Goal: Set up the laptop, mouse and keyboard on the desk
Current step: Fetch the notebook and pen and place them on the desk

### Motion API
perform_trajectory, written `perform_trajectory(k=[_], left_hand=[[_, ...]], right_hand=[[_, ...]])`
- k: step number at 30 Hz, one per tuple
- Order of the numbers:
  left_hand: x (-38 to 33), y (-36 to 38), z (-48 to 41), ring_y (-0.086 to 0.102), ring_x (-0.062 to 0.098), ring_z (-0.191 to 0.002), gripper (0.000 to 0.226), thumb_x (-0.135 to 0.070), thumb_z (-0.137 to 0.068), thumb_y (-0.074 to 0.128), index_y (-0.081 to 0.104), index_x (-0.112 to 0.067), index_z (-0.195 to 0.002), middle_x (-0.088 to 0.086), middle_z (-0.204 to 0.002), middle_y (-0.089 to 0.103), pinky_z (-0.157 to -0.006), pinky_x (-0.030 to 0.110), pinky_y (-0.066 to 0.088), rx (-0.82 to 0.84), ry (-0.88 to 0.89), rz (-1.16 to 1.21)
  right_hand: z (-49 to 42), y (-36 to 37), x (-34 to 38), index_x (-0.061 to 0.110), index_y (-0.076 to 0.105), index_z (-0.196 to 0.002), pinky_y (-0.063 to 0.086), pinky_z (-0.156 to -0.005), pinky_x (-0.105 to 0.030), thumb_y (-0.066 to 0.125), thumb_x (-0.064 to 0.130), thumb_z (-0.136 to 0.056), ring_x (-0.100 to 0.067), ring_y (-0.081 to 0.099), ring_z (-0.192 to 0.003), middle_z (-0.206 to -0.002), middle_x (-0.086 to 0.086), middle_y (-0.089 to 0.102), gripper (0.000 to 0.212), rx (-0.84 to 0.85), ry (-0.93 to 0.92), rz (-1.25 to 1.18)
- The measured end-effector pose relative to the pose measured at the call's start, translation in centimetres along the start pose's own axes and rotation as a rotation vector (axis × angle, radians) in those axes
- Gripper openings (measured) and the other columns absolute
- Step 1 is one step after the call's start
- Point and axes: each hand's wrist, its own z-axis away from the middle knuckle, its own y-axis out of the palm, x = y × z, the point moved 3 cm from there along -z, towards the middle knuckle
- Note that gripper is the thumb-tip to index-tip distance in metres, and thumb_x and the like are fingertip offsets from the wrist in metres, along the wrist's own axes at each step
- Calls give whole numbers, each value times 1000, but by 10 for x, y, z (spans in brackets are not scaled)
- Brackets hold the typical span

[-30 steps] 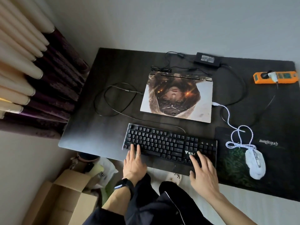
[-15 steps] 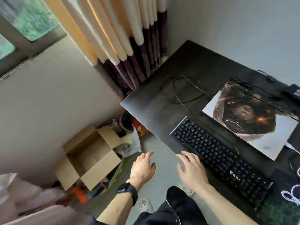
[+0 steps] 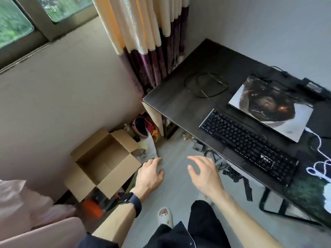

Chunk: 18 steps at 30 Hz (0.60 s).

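Note:
A closed laptop (image 3: 272, 109) with a printed picture on its lid lies on the dark desk (image 3: 180, 101) at the right. In front of it rests a black keyboard (image 3: 249, 145), parallel to the desk's front edge. A white mouse (image 3: 328, 199) with a white braided cable (image 3: 320, 154) is cut off at the right edge, on a dark mouse pad (image 3: 304, 192). My left hand (image 3: 149, 175) and my right hand (image 3: 204, 174) hang over the floor, left of the desk, both empty with fingers apart. A dark watch sits on my left wrist.
An open empty cardboard box (image 3: 102, 161) stands on the floor at the left, beside bags and clutter under the desk corner. A black cable (image 3: 206, 85) loops on the desk. A power adapter (image 3: 312, 86) lies behind the laptop. Curtain (image 3: 148, 42) and window at the back left.
My view has swung left from the desk toward the floor and the box. Both hands have left the keyboard and now hover over the floor. The keyboard stays on the desk.

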Motion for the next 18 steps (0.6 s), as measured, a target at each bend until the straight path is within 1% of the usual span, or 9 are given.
perform_trajectory(k=[3, 5, 7, 9, 11, 15, 18], left_hand=[[-16, 1, 11, 51, 26, -124, 48, -35, -92, 50, 46, -26, -139, 3, -137, 55, -102, 39, 44, 41, 116, -45], [-38, 8, 20, 53, 24, -122, 45, -35, -94, 51, 47, -27, -138, 1, -134, 57, -101, 40, 45, 81, 217, -68], [-63, 18, 31, 55, 22, -119, 43, -37, -94, 50, 48, -29, -136, -2, -129, 59, -100, 42, 47, 118, 313, -77], [-96, 36, 47, 58, 20, -116, 40, -37, -94, 49, 49, -31, -134, -5, -127, 61, -100, 42, 48, 165, 428, -114], [-123, 53, 61, 58, 19, -115, 39, -38, -94, 49, 49, -33, -133, -7, -126, 62, -100, 41, 47, 197, 503, -137], [-190, 100, 121, 59, 16, -116, 40, -37, -93, 49, 52, -32, -133, -10, -125, 64, -101, 38, 44, 276, 700, -207], [-235, 142, 181, 58, 15, -117, 38, -36, -94, 50, 53, -32, -132, -10, -124, 64, -103, 37, 42, 337, 853, -248]], right_hand=[[43, -9, 4, 27, 63, -127, 29, -101, -17, 59, 31, -96, -12, 47, -120, -124, 11, 63, 31, -76, 107, -43], [81, -19, -1, 29, 64, -126, 30, -100, -17, 60, 32, -96, -12, 51, -119, -123, 13, 64, 30, -157, 202, -81], [117, -29, -10, 29, 65, -123, 35, -100, -20, 63, 30, -94, -13, 56, -116, -118, 14, 66, 29, -246, 285, -124], [161, -43, -22, 30, 66, -122, 41, -99, -25, 66, 27, -92, -14, 59, -111, -110, 15, 68, 29, -377, 375, -166], [199, -53, -30, 31, 66, -121, 42, -97, -25, 68, 26, -91, -14, 59, -109, -106, 17, 68, 30, -473, 450, -194], [303, -74, -54, 27, 68, -119, 45, -93, -27, 69, 23, -90, -15, 63, -105, -104, 14, 70, 29, -674, 628, -226], [390, -80, -68, 23, 69, -116, 45, -88, -23, 70, 22, -88, -16, 67, -100, -101, 9, 73, 28, -823, 742, -231]])
